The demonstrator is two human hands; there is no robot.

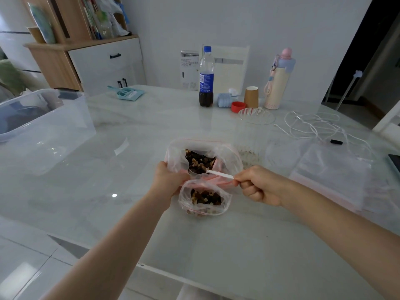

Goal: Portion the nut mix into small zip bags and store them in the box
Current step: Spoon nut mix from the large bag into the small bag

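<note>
A large open zip bag (pixel 227 156) of dark and tan nut mix (pixel 200 162) lies in the middle of the table. Just in front of it sits a small zip bag (pixel 204 210), open at the top and partly filled with the mix. My left hand (pixel 167 180) grips the small bag's left rim, between the two bags. My right hand (pixel 257 185) holds a white plastic spoon (pixel 218 174) by its handle. The spoon's bowl lies in the large bag, loaded with mix. A clear plastic storage box (pixel 71 124) stands at the table's left edge.
A stack of empty zip bags (pixel 331 172) lies to the right, beside white cables (pixel 311 126). At the back stand a cola bottle (pixel 206 76), a paper cup (pixel 251 97), a pink flask (pixel 279 79), a glass dish (pixel 257 116) and a small dustpan set (pixel 126 93).
</note>
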